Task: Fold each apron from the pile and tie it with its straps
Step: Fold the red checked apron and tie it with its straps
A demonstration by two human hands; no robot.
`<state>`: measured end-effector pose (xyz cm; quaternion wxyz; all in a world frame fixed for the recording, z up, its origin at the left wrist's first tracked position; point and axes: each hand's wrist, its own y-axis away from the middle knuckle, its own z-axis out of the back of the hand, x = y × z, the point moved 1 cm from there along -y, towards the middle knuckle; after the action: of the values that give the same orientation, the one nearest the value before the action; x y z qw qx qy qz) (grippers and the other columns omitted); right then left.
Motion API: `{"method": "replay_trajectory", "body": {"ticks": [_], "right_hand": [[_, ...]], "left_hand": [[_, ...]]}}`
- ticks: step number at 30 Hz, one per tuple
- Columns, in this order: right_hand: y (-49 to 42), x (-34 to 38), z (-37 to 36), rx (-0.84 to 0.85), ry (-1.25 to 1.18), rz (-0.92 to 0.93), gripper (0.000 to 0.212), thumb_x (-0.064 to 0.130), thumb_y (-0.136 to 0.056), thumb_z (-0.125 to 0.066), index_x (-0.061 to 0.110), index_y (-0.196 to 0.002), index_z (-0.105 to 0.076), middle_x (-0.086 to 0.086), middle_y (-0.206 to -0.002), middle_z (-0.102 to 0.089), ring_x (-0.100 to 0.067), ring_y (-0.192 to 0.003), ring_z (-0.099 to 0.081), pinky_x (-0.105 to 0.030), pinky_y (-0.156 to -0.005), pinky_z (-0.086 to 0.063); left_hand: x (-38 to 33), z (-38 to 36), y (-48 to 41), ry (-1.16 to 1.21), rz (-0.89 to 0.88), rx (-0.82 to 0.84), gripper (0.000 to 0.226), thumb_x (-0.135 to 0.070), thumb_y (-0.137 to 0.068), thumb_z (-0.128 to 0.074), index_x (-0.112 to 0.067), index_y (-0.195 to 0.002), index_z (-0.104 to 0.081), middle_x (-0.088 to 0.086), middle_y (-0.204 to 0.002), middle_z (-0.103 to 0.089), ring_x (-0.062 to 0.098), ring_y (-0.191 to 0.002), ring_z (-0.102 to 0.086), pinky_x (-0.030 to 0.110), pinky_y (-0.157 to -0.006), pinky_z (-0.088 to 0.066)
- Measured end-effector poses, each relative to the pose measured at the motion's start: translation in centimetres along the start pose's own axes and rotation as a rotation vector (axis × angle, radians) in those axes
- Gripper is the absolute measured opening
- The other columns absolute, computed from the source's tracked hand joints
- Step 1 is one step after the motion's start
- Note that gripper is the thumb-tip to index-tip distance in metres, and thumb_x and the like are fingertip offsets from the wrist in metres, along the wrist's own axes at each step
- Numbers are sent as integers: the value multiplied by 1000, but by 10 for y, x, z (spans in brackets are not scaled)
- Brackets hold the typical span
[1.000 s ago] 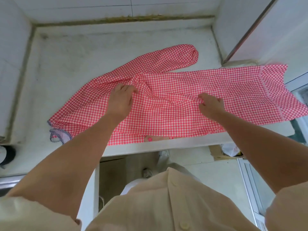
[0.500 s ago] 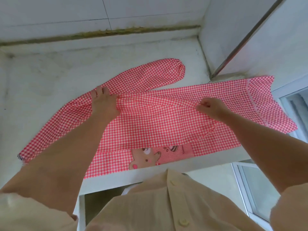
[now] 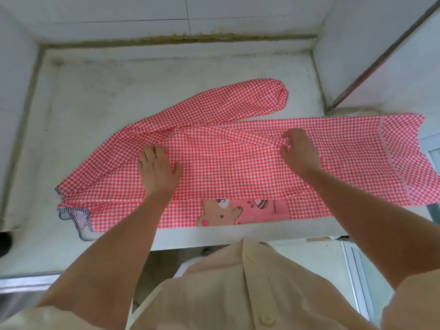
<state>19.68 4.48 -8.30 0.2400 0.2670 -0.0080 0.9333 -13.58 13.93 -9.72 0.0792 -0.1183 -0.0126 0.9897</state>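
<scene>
A red-and-white checked apron [image 3: 228,167] lies spread across the white counter [image 3: 100,110], folded lengthwise. A pink bear patch [image 3: 221,213] shows along its near edge, and one sleeve [image 3: 238,101] stretches toward the back right. My left hand [image 3: 157,170] rests flat on the cloth left of centre, fingers straight. My right hand [image 3: 297,153] pinches a fold of the apron right of centre. A striped cuff [image 3: 73,217] sits at the apron's left end. No straps are visible.
White tiled walls [image 3: 214,15] close the counter at the back and left. A wall corner with a dark frame [image 3: 381,58] stands at the right. The apron's right end overhangs near a window frame [image 3: 428,148]. The counter's front edge [image 3: 214,236] runs just below the apron.
My left hand went from gripping the upper edge to lying flat lower on the cloth. The right hand keeps pinching its fold. The folded layer lies flatter.
</scene>
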Motion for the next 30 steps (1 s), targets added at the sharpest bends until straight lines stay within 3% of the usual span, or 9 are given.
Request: {"method": "replay_trajectory", "body": {"ticks": [3,7,9,11,15,19,23,26,30], "right_hand": [[11,54,-24,297,-218,51,10,18,-94,-62,10,-93,-67,4,-74,-65,-7,-62,-59,-25,-65,-49],[46,116,-56,949,-430,-265,26,24,-98,-56,2,-95,-70,-15,-87,-74,-16,-62,-68,-20,-49,-46],[65,125,-68,1180,-311,-368,41,37,-100,-51,1,-97,-71,-13,-90,-75,-16,-67,-70,-18,-48,-41],[81,120,-78,1231,-256,-485,52,48,-98,-50,1,-100,-71,-13,-95,-76,-17,-76,-72,-15,-43,-38],[100,96,-81,1046,-515,-739,68,63,-92,-49,0,-108,-69,-12,-102,-75,-20,-93,-73,-17,-49,-49],[110,81,-83,545,-911,-887,55,50,-93,-58,-3,-107,-63,-16,-101,-70,-24,-87,-69,-25,-54,-57],[118,74,-84,351,-992,-923,43,39,-94,-63,-3,-102,-61,-17,-96,-69,-24,-81,-69,-29,-66,-56],[116,73,-83,202,-1107,-915,34,28,-96,-61,1,-114,-53,-13,-95,-68,-21,-82,-70,-27,-62,-57],[108,72,-79,87,-1152,-889,28,15,-97,-59,3,-122,-52,-12,-99,-70,-18,-83,-72,-26,-66,-60]], "left_hand": [[11,8,21,165,133,33,23,-32,-94,-56,-9,-98,-58,7,-89,-60,21,-78,-54,33,-65,-44],[43,20,60,214,372,64,43,-41,-99,-46,-15,-64,-49,-1,-59,-48,15,-56,-45,24,-54,-30],[63,19,76,360,560,72,49,-41,-98,-46,-13,-58,-48,2,-55,-49,18,-53,-46,25,-56,-35],[85,18,89,646,772,89,46,-42,-95,-50,-10,-65,-61,6,-65,-63,25,-63,-62,34,-69,-53],[106,22,95,1170,1014,137,35,-35,-95,-61,-1,-101,-66,11,-87,-72,21,-69,-68,31,-66,-60],[109,22,81,1352,1118,219,44,-40,-90,-67,-3,-113,-62,11,-100,-73,20,-81,-72,29,-66,-59],[110,20,63,1369,1124,338,49,-43,-87,-69,-11,-122,-59,1,-102,-72,15,-82,-69,29,-61,-54],[105,24,50,1321,1168,375,36,-41,-87,-69,-16,-110,-60,-5,-88,-65,11,-73,-59,30,-62,-46],[105,25,39,1217,1203,395,34,-42,-89,-64,-20,-115,-62,-2,-107,-65,18,-99,-59,39,-74,-45]]}}
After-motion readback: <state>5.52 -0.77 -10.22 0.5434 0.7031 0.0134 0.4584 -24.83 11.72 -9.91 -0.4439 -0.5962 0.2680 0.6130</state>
